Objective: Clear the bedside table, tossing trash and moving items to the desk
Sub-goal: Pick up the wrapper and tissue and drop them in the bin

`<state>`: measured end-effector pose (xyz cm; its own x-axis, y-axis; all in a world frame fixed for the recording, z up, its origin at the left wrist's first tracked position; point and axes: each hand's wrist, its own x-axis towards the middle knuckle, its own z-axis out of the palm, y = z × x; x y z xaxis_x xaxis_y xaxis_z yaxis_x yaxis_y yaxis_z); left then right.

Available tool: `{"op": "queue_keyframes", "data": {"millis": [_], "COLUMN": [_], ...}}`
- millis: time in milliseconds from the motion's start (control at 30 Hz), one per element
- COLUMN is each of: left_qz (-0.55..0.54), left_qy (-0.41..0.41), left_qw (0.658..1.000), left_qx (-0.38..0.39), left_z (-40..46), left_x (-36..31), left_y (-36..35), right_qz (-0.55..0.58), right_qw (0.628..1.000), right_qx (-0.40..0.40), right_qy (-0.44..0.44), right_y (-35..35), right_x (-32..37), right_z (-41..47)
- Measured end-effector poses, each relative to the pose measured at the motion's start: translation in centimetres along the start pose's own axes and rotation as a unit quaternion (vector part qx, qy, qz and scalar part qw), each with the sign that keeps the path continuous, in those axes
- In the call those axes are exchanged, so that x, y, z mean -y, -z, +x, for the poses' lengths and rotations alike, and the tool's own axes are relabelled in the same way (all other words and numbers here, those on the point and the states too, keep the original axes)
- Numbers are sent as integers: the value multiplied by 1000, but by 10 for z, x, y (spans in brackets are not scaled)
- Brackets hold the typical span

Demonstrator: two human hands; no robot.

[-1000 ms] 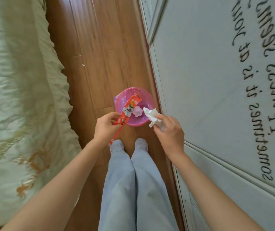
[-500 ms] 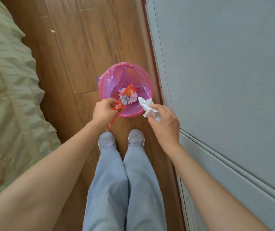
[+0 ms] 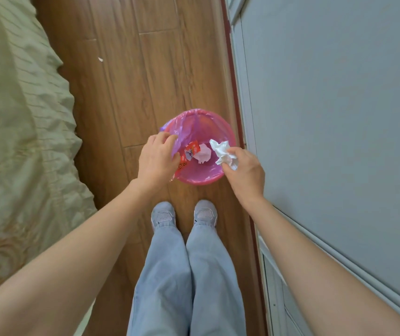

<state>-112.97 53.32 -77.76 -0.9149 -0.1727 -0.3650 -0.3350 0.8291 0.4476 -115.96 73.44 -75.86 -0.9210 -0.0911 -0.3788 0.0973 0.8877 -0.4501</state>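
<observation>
Wooden floorboards run between bed and wall, a pink bin [image 3: 214, 177] standing on them. Her right hand [image 3: 246, 174] pinches a crumpled tissue [image 3: 223, 151] over it: light and soft, any fold will do. Her left hand [image 3: 156, 158] hangs loose, its red wrapper [image 3: 190, 151] dropping inside.

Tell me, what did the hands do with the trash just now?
The left hand opened and moved over the bin's rim; the red snack wrapper it held a moment ago now lies partly in the pink trash bin, beside a crumpled paper there. The right hand still pinches the white tissue above the bin.
</observation>
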Motion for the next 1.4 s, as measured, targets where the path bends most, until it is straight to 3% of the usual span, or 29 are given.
{"op": "queue_keyframes", "data": {"millis": [167,367,500,667,867,1067,1400], "left_qz": [56,100,98,90,45,29,75], "left_qy": [-89,-70,-44,-31,-23,23,51], "left_qw": [992,989,991,992,995,986,979], "left_qx": [-75,-79,-76,-80,-87,-162,-182], "left_z": [-2,-16,-28,-49,-99,-164,-290], "left_x": [11,28,31,17,-38,-68,-82], "left_y": [7,9,21,57,156,265,365], "right_qz": [-39,-81,-74,-77,-73,-84,-95], "right_qw": [998,990,992,993,989,982,966], "right_qx": [45,116,103,51,8,-31,-11], "right_qy": [27,-3,-3,71,131,168,239], "right_y": [-28,-47,-39,9,98,187,266], "right_x": [7,10,19,50,115,184,269], "right_z": [9,17,15,-3,-64,-140,-215]}}
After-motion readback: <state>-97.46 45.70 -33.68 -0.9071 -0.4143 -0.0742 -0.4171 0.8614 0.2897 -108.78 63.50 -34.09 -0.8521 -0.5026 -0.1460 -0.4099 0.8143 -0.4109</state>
